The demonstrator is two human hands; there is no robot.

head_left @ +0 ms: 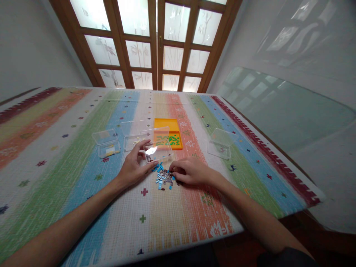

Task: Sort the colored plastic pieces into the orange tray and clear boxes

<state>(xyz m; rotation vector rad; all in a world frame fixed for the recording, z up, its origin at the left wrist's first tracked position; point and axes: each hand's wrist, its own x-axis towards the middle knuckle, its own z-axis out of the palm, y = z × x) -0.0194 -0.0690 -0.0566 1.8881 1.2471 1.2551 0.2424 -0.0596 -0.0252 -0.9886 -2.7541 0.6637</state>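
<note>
My left hand (136,163) is closed around the near left side of a clear plastic box (160,152), thumb in front and fingers behind. The box is tilted, with its lid raised, and a few dark brown pieces (148,158) lie inside its left end. Just in front of it is a loose pile of small blue, brown and grey building bricks (164,178) on the striped cloth. At the pile's right edge my right hand (190,170) has its fingertips pinched together on the bricks. What is between those fingertips is too small to make out.
Behind the clear box stands an open orange case (167,124) holding green pieces (174,139). To the left are two open clear boxes, one with yellowish pieces (111,151). Another open clear box (219,149) stands on the right. A striped tablecloth (116,230) covers the table.
</note>
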